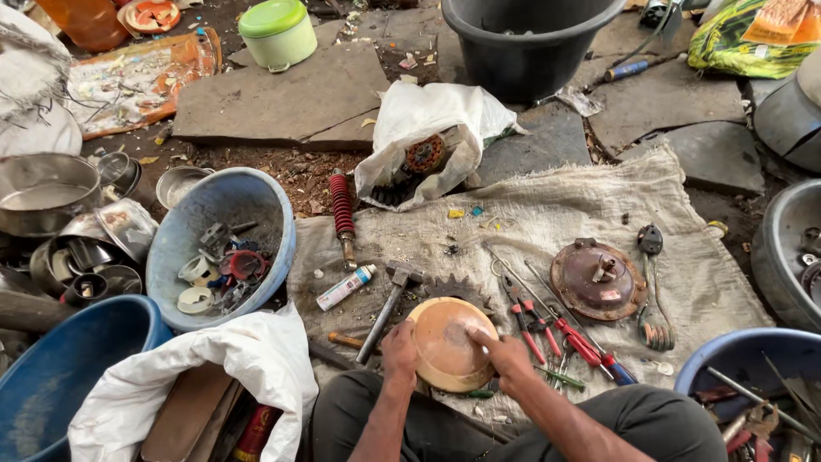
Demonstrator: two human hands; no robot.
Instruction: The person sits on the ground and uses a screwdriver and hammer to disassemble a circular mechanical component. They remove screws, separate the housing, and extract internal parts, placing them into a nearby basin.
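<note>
Two hands work a brown dish [446, 344] at six o'clock on the sack [547, 210]: the left hand [398, 349] grips its rim, the right hand [505, 352] presses fingertips inside, so keep that rim hold firm, clear of the hammer [389, 304] at nine o'clock and pliers [523, 321] at three
</note>
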